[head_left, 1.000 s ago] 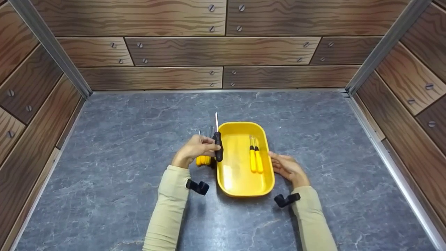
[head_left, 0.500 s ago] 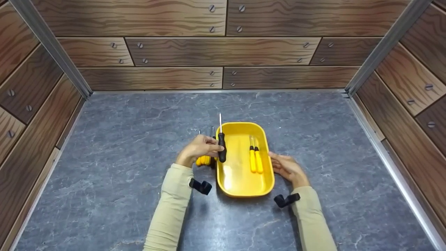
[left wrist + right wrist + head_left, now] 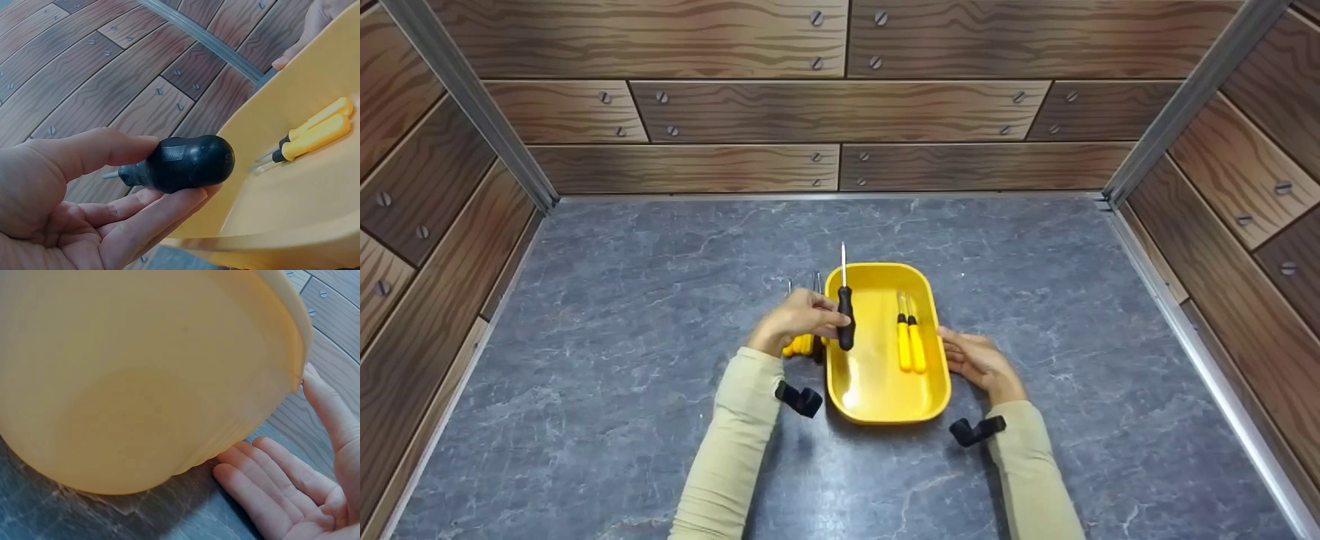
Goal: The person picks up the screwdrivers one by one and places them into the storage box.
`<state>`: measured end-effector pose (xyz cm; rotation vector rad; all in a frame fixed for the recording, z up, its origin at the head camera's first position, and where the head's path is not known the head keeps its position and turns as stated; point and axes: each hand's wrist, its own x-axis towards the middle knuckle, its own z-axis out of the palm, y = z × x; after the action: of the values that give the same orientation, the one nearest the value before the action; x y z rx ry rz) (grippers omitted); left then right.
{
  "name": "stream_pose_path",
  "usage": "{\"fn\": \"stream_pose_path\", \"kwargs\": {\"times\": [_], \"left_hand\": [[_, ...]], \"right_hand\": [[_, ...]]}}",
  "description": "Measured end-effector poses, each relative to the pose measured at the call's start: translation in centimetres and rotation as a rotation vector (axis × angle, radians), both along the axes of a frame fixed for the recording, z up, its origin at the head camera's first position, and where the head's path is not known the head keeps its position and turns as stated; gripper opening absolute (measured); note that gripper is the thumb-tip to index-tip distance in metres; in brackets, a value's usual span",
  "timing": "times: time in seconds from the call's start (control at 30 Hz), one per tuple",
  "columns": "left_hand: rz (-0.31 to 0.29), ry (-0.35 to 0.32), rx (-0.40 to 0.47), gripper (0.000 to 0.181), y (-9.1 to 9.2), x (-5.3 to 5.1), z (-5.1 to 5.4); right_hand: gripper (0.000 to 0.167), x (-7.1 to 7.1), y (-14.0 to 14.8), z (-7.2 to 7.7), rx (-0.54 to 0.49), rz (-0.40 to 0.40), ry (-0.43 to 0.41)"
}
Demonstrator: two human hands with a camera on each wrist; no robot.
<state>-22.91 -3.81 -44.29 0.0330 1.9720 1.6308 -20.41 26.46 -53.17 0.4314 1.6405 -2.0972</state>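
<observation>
"Black screwdriver (image 3: 847, 319) first: where is it?"

"In the left hand (image 3: 801, 320), at the left side of the yellow tray (image 3: 877, 394), its tip toward the far edge of the worktop (image 3: 622, 337)."

"Now take it from the left."

"Some yellow-handled tools (image 3: 800, 347) lie on the worktop just beside the tray, partly behind that hand (how many, I can't tell). Next, the left hand's fingers and thumb pinch the black handle."

"And the tray?"

"It stands about midway between the worktop's left and right edges. Two yellow-handled screwdrivers (image 3: 916, 349) lie side by side in its right half."

"Farthest right?"

"The right hand (image 3: 976, 358), touching the tray's right wall from outside, fingers fairly straight and thumb spread wide from them."
</observation>
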Motion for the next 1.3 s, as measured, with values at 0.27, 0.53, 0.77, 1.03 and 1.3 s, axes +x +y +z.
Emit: {"fn": "stream_pose_path", "kwargs": {"times": [0.27,0.53,0.77,1.03,1.3], "left_hand": [[-0.002,0.003,0.008,0.023,0.4,-0.2,-0.1],[-0.007,-0.006,0.000,0.007,0.9,-0.5,-0.3],[-0.014,-0.013,-0.044,0.014,1.5,-1.0,-0.6],[-0.033,-0.012,-0.102,0.007,2.2,-1.3,-0.4],[-0.068,-0.036,-0.114,0.016,2.8,-1.5,-0.5]], "right_hand": [[0.014,0.0,0.0,0.1,-0.013,0.013,0.009],[0.016,0.1,0.1,0.2,-0.029,0.002,0.006],[0.015,0.2,0.0,0.3,-0.013,0.013,0.005],[0.016,0.2,0.1,0.3,-0.020,0.021,0.007],[0.018,0.3,0.2,0.5,-0.042,0.033,0.019]]}}
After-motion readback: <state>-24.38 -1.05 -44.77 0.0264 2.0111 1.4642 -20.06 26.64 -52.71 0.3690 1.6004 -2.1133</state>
